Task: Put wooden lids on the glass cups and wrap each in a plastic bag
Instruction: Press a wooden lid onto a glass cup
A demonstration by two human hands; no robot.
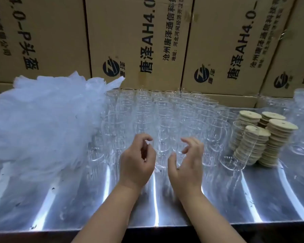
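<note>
Plastic bags (42,120): heaped just left of the glass cups (165,109).
Left hand (137,162): at near edge of cups; fingers curled, thumb by forefinger; grip on anything clear impossible to tell.
Right hand (186,163): at near edge of cups; loosely spread, holding nothing.
Wooden lids (274,137): stacked just right of cups.
Progress: no cup visibly lidded or bagged; apparently all still to do.
</note>
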